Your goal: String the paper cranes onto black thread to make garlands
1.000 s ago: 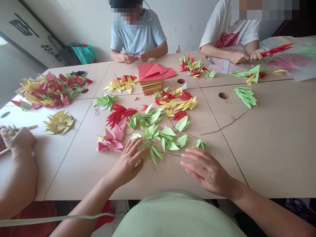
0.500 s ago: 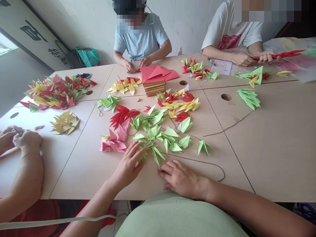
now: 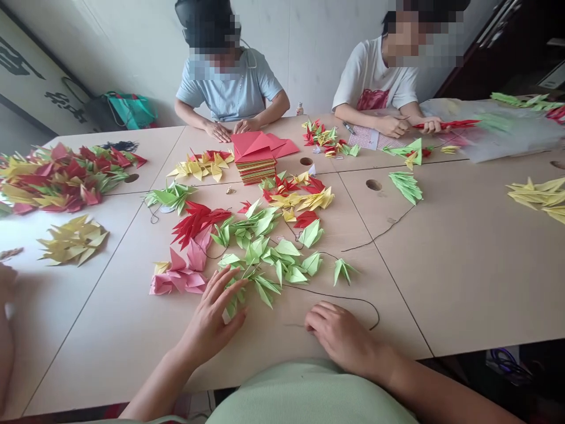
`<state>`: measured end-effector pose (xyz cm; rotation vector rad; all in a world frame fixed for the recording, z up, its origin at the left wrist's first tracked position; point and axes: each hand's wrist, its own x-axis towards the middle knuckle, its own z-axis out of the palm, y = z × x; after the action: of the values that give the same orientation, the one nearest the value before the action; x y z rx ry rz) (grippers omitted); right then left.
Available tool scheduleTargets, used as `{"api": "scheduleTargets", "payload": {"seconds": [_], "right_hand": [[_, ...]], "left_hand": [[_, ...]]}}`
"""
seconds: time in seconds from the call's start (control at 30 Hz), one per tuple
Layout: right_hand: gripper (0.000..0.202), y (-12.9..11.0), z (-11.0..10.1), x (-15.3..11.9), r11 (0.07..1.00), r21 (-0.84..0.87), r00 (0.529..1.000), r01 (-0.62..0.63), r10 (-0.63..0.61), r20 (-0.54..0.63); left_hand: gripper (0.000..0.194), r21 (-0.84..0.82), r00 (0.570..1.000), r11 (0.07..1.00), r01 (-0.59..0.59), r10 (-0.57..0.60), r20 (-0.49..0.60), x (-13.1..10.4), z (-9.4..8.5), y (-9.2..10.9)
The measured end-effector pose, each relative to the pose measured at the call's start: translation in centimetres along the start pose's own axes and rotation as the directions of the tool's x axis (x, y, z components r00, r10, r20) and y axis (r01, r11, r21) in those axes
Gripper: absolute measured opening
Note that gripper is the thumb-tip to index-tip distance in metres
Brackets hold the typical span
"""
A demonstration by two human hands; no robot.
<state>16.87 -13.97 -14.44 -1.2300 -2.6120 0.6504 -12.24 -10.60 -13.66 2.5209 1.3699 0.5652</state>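
Note:
Green folded papers (image 3: 286,259) lie in a loose group in front of me, with a dark thread (image 3: 339,295) running out to the right. My left hand (image 3: 216,315) rests at their near left edge, fingers spread and touching some green pieces. Lower right of the group, my right hand (image 3: 346,338) is on the table with its fingers curled together. A thin faint line shows at its fingertips; what they hold is too small to name. Pink folded papers (image 3: 183,274) lie left of my left hand, and red ones (image 3: 198,221) just behind them.
Stacked red and yellow paper squares (image 3: 256,168) stand farther back. A large mixed pile (image 3: 62,176) and yellow pieces (image 3: 75,240) lie left. Two people work across the table (image 3: 468,259); another person's arm (image 3: 5,341) is at the left edge.
The view has swung to the right. My right hand has drawn away from the green papers to the right, its fingers more curled. My left hand has stayed beside them.

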Motion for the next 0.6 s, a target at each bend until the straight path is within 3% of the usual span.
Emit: {"api": "scheduleTargets", "payload": {"seconds": [0.2,0.37,0.6], "right_hand": [[0.027,-1.0,-1.2,0.6,0.978,-0.204,0.994,0.035,-0.013,0.105],[0.024,-1.3,-1.0,0.7,0.936,-0.331,0.984,0.122,-0.072,0.16],[0.028,-1.5,-1.1,1.0,0.898,-0.406,0.984,0.169,-0.132,0.118]], "left_hand": [[0.043,0.012,0.993,1.0,-0.023,0.024,-0.115,0.3,0.6,-1.0],[0.04,0.008,0.984,0.999,-0.039,0.04,-0.171,0.2,0.7,-1.2],[0.039,0.012,0.983,0.998,-0.055,0.056,-0.176,0.0,1.0,-1.6]]}}
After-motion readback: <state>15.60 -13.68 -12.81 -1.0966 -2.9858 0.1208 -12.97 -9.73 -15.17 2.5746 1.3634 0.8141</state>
